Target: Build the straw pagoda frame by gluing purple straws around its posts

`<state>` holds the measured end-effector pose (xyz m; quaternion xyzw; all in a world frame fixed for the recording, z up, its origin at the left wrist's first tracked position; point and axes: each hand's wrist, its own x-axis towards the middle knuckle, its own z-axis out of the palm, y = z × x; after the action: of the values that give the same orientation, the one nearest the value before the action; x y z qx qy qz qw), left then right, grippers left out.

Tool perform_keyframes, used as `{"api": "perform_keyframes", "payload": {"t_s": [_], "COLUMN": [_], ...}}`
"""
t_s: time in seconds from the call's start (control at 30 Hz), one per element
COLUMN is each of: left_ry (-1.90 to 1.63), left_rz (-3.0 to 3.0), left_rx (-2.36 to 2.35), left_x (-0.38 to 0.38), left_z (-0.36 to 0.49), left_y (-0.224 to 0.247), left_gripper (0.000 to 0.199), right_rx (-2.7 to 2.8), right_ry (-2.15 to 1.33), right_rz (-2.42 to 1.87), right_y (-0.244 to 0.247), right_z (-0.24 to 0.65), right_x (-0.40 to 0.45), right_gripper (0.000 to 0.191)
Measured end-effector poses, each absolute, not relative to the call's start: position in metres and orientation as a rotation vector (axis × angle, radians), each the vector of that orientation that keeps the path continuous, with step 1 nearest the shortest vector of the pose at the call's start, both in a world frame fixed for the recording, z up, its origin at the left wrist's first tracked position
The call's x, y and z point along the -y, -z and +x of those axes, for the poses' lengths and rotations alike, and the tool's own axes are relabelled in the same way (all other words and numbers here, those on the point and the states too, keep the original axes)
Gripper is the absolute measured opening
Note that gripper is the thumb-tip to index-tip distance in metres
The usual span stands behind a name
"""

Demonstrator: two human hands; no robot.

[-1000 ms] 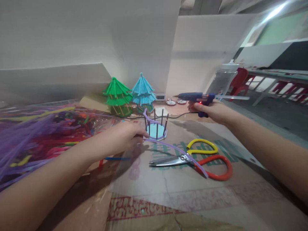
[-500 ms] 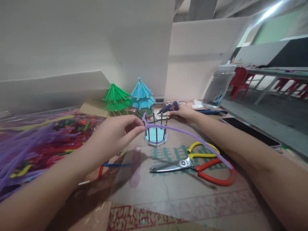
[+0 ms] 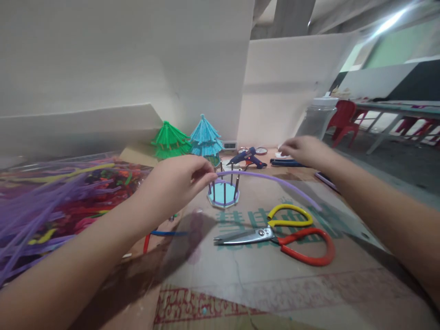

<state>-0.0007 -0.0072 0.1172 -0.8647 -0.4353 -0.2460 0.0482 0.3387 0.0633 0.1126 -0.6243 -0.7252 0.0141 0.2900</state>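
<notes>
My left hand [image 3: 184, 178] is closed, thumb and finger pinching one end of a purple pipe cleaner [image 3: 275, 178]. The pipe cleaner arches rightward over a small light-blue, many-sided base [image 3: 223, 193] with dark upright sticks round its edge. My right hand [image 3: 302, 149] hovers at the back right with bent fingers, close to a small white piece and a dark blue tool [image 3: 285, 162]; motion blur hides whether it grips anything. A dark blue glue gun [image 3: 248, 158] lies untouched between the hands. Scissors [image 3: 271, 234] with yellow and red handles rest in front.
Green [image 3: 172, 140] and blue [image 3: 205, 135] pipe-cleaner roofs stand at the back. Many coloured pipe cleaners [image 3: 62, 201] pile up at left. A clear bottle [image 3: 318, 117] and a phone [image 3: 326, 180] are at right. White boards [image 3: 206, 68] wall off the back.
My right hand has left the glue gun and moved right, near the bottle. My left hand has shifted slightly right with the pipe cleaner, whose free end now lies higher.
</notes>
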Motion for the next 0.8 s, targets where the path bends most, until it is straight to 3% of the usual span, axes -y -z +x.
{"api": "perform_keyframes", "payload": {"t_s": [0.1, 0.17, 0.27, 0.43, 0.57, 0.8], "left_ry": [0.674, 0.688, 0.801, 0.918, 0.878, 0.853], "left_rz": [-2.568, -2.537, -2.519, -2.459, -2.455, -2.566], "left_rx": [1.195, 1.086, 0.949, 0.854, 0.828, 0.848], "left_x": [0.006, 0.006, 0.006, 0.003, -0.002, -0.022], "left_z": [0.013, 0.021, 0.025, 0.017, 0.011, 0.004], "left_y": [-0.125, -0.126, -0.120, -0.102, -0.098, -0.093], "left_gripper": [0.019, 0.019, 0.018, 0.022, 0.029, 0.020], "right_rx": [1.849, 1.962, 2.164, 2.181, 2.250, 2.223], "right_ry": [0.107, 0.076, 0.037, 0.314, 0.435, 0.224], "right_rz": [-1.592, -1.328, -1.099, -0.903, -0.846, -0.950], "right_y": [-0.141, -0.145, -0.129, -0.101, -0.098, -0.090], "right_z": [0.315, 0.288, 0.251, 0.233, 0.237, 0.242], "right_x": [-0.026, -0.003, 0.017, 0.016, 0.012, -0.003], "right_gripper": [0.029, 0.026, 0.022, 0.017, 0.020, 0.019]}}
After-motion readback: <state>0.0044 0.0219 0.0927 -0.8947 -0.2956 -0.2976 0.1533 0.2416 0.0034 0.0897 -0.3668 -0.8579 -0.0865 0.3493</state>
